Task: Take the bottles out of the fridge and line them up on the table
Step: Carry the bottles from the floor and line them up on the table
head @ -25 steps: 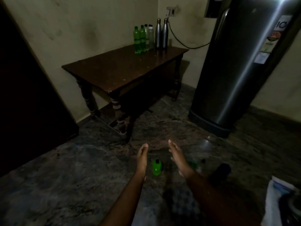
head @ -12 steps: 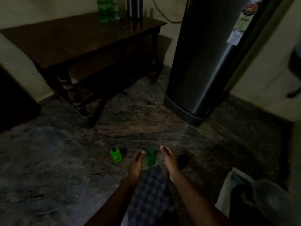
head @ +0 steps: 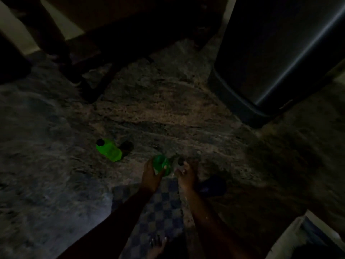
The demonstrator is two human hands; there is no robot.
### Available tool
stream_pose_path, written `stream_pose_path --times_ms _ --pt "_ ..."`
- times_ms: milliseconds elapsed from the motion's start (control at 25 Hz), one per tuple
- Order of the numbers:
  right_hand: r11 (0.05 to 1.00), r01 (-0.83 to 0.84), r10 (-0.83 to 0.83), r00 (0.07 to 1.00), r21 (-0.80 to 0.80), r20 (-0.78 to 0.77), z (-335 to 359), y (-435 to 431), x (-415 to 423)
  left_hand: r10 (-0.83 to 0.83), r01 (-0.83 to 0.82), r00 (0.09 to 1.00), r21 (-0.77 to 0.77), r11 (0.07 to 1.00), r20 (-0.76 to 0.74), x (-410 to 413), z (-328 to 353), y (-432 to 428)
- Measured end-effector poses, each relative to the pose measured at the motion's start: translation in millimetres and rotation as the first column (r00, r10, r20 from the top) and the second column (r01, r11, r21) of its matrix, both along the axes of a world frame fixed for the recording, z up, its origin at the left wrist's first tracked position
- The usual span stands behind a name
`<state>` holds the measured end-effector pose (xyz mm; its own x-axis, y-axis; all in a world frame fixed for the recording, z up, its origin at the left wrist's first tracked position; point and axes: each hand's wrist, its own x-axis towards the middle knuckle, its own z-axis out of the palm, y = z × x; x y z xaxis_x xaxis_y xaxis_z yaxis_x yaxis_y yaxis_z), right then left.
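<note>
- Low over the stone floor (head: 168,113), near the fridge (head: 270,53): translucent green bottle (head: 160,164), bright against the gloom.
- Left hand (head: 150,176) wrapped round it, thumb across the front.
- Right hand (head: 186,177) just beside, fingers curled by a dark cap (head: 180,162); grip too dim to judge.
- Second green bottle (head: 110,150), dark-capped, on the floor, apart to the left.
</note>
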<state>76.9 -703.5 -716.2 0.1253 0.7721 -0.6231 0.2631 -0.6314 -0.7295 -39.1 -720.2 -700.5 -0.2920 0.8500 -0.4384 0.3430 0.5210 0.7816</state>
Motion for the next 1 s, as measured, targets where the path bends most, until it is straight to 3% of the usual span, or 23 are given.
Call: stream_pose_path --times_ms 160,360,520,680,1000 --pt "0.998 0.011 -0.019 0.994 0.068 0.108 -67.4 21.3 -3.1 0.037 -0.031 0.997 0.103 0.994 -0.061 4.8 -75.2 28.3" --pt "0.968 -0.240 0.232 0.967 0.072 0.105 -102.0 41.6 5.1 0.106 -0.120 0.991 0.184 0.976 0.081 -2.2 -116.6 43.4" --pt "0.972 -0.175 0.173 0.985 0.155 0.023 -77.1 33.8 13.1 -0.082 0.076 0.996 0.190 0.979 0.023 -19.4 -100.3 43.4" --pt "0.982 -0.117 0.130 0.988 0.150 -0.084 1.1 51.9 6.1 -0.028 0.027 1.000 0.212 0.977 0.004 -25.2 -19.0 49.2" --pt "0.930 -0.074 0.146 0.973 0.360 -0.179 265.3 110.1 -17.1 0.051 -0.081 0.995 0.415 0.906 0.082 -61.4 253.8 92.6"
